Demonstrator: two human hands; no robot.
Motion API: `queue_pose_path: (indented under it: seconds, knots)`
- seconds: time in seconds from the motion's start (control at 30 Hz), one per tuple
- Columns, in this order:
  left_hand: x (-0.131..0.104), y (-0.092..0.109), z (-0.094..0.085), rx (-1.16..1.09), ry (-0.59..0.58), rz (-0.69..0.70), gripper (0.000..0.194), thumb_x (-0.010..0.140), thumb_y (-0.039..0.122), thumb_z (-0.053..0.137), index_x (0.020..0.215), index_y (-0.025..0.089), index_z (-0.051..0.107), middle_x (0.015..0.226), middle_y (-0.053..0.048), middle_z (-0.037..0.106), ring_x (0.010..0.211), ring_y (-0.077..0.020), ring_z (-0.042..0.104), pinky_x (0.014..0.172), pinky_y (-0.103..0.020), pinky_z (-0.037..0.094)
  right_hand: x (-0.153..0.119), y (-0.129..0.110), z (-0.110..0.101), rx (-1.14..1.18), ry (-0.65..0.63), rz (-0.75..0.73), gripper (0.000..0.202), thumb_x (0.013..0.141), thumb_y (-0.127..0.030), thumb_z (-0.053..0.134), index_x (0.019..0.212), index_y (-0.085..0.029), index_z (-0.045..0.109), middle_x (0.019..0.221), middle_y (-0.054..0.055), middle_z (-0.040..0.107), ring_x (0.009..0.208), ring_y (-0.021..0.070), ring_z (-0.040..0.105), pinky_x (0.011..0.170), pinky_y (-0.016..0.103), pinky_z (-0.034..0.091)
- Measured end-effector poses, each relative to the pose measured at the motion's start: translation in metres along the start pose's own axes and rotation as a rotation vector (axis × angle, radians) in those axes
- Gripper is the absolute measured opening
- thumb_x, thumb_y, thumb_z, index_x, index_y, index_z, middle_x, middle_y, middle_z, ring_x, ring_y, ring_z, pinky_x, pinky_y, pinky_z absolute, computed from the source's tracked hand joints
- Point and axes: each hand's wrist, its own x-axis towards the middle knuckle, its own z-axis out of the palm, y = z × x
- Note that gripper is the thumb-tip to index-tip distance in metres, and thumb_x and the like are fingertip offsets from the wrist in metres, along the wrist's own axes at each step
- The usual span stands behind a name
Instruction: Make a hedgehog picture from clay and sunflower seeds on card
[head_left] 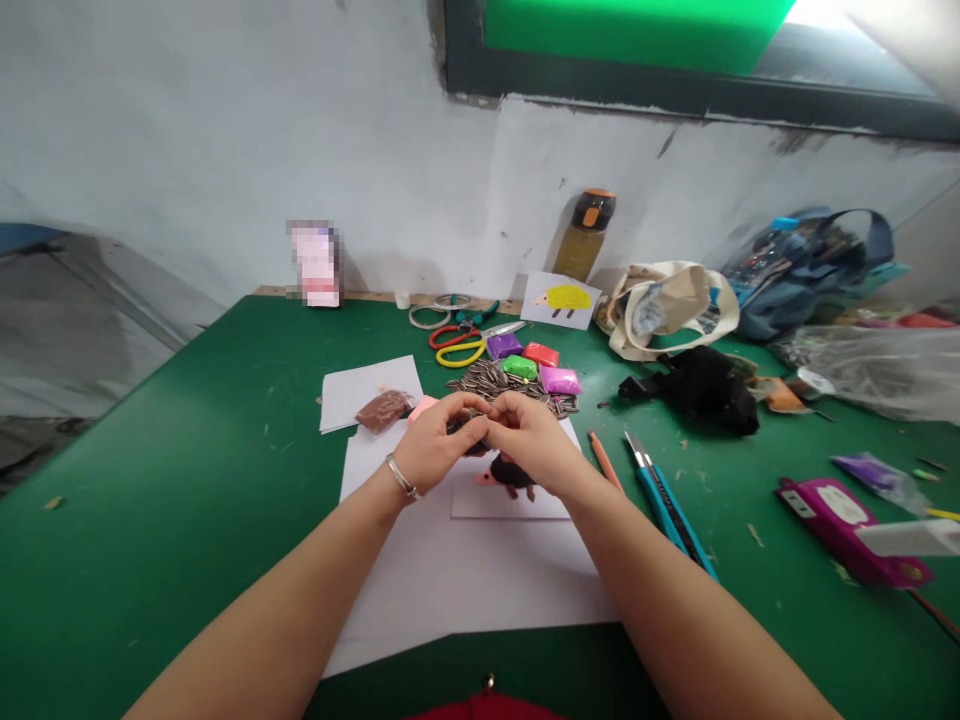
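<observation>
No word, brand or number can be read clearly. The magenta device (862,550) on the green table (165,430) carries a pale oval label (841,504), but its marks are too small for reading. The phone (318,265) near the wall (225,130) has its screen hidden by blurring squares. It may show some text, but I cannot tell which letters.

Your view is moderately bright, with white glare at the upper right (825,15) and a soft sheen on the green desk (187,420). The right edge looks stretched and smeared; pixelation hides the phone (316,265) screen.
</observation>
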Motion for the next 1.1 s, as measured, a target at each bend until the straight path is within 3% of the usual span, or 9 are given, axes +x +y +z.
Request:
queue_pose_path:
  seconds: [0.13, 0.27, 0.37, 0.53, 0.63, 0.8, 0.97, 1.1]
  knots:
    - [0.004, 0.0, -0.003, -0.014, 0.114, -0.022, 0.037, 0.076, 0.045, 0.061, 0.099, 0.015, 0.061, 0.085, -0.006, 0.067, 0.071, -0.0168, 0.064, 0.064, -0.031, 0.055, 0.003, -0.001, -0.002, 0.036, -0.014, -0.066, 0.021, 0.08, -0.038, 0.057, 0.092, -0.021, 0.056, 0.058, -0.003, 0.056, 0.05, 0.0106, 0.056, 0.045, 0.022, 0.047]
    - [0.006, 0.002, -0.009, 0.123, 0.23, -0.012, 0.041, 0.076, 0.048, 0.059, 0.099, 0.014, 0.066, 0.093, -0.009, 0.069, 0.08, -0.0198, 0.064, 0.07, -0.032, 0.054, 0.004, -0.002, -0.005, 0.131, -0.011, -0.136, 0.02, 0.08, -0.033, 0.057, 0.095, -0.02, 0.055, 0.066, -0.001, 0.06, 0.059, 0.0116, 0.061, 0.056, 0.025, 0.052]
    - [0.005, 0.002, -0.01, 0.26, 0.182, 0.059, 0.037, 0.079, 0.046, 0.056, 0.097, 0.015, 0.068, 0.094, -0.007, 0.07, 0.087, -0.0205, 0.063, 0.078, -0.032, 0.051, 0.004, 0.0, -0.003, 0.044, 0.007, -0.149, 0.015, 0.079, -0.034, 0.058, 0.085, -0.02, 0.058, 0.061, -0.002, 0.058, 0.055, 0.0104, 0.058, 0.051, 0.021, 0.05]
    - [0.001, 0.004, -0.006, 0.354, 0.091, 0.134, 0.032, 0.083, 0.041, 0.052, 0.1, 0.019, 0.068, 0.095, -0.004, 0.07, 0.086, -0.0188, 0.063, 0.08, -0.03, 0.05, -0.001, 0.003, 0.004, 0.005, -0.027, 0.001, 0.022, 0.079, -0.044, 0.056, 0.084, -0.022, 0.057, 0.056, -0.004, 0.048, 0.043, 0.0102, 0.052, 0.031, 0.018, 0.039]
    - [0.0, 0.005, -0.006, 0.311, 0.114, 0.113, 0.033, 0.084, 0.041, 0.051, 0.098, 0.018, 0.068, 0.095, -0.005, 0.07, 0.087, -0.0198, 0.062, 0.077, -0.03, 0.05, -0.005, -0.001, 0.008, -0.035, 0.017, -0.015, 0.024, 0.08, -0.043, 0.053, 0.089, -0.023, 0.061, 0.063, -0.002, 0.049, 0.048, 0.0106, 0.053, 0.03, 0.017, 0.038]
    - [0.003, 0.004, -0.008, 0.233, 0.226, 0.104, 0.033, 0.082, 0.044, 0.053, 0.089, 0.015, 0.067, 0.088, -0.005, 0.068, 0.079, -0.0168, 0.06, 0.067, -0.025, 0.048, -0.007, -0.007, 0.011, -0.216, 0.038, -0.196, 0.028, 0.081, -0.033, 0.053, 0.105, -0.028, 0.065, 0.094, 0.004, 0.055, 0.063, 0.011, 0.055, 0.038, 0.019, 0.046]
    - [0.002, 0.003, -0.003, 0.02, 0.166, 0.045, 0.034, 0.08, 0.047, 0.057, 0.086, 0.014, 0.062, 0.071, -0.001, 0.06, 0.058, -0.0097, 0.051, 0.051, -0.02, 0.042, -0.006, -0.005, 0.011, -0.309, 0.139, -0.406, 0.024, 0.078, -0.021, 0.053, 0.094, -0.028, 0.07, 0.101, 0.003, 0.058, 0.083, 0.0152, 0.057, 0.062, 0.027, 0.054]
    - [0.0, 0.007, 0.002, -0.084, 0.197, 0.035, 0.032, 0.078, 0.044, 0.06, 0.083, 0.013, 0.059, 0.067, 0.001, 0.057, 0.055, -0.0076, 0.048, 0.05, -0.019, 0.04, -0.009, -0.007, 0.013, -0.204, 0.178, -0.345, 0.022, 0.08, -0.023, 0.053, 0.096, -0.027, 0.067, 0.104, 0.002, 0.061, 0.093, 0.0185, 0.057, 0.064, 0.029, 0.054]
